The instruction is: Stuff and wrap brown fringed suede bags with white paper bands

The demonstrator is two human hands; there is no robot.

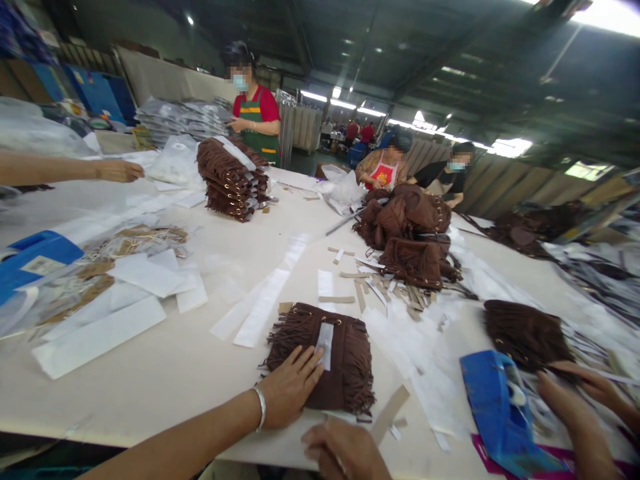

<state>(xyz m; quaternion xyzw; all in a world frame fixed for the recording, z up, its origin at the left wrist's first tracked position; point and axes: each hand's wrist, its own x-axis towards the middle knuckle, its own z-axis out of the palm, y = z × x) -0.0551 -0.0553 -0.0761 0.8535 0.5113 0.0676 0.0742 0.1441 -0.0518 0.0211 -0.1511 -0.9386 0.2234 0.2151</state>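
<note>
A dark brown fringed bag (345,360) lies flat on the table in front of me, with small metal eyelets along its top edge. A strip of clear, shiny plastic or tape (325,343) runs down its middle. My left hand (293,387), with a silver bangle at the wrist, rests palm down on the bag, fingers stretched out beside the strip. Close to the bag's lower edge is my right hand (345,450), bent and blurred at the bottom of the view. Whether its fingers hold anything does not show.
Stacked fringed bags (233,180) stand at the back; more brown bags (410,233) are heaped right of centre. White paper sheets (100,333) and a blue tape dispenser (40,260) lie left. Another blue dispenser (500,407) is beside a co-worker's hands (575,407). Another person's arm (75,168) reaches in.
</note>
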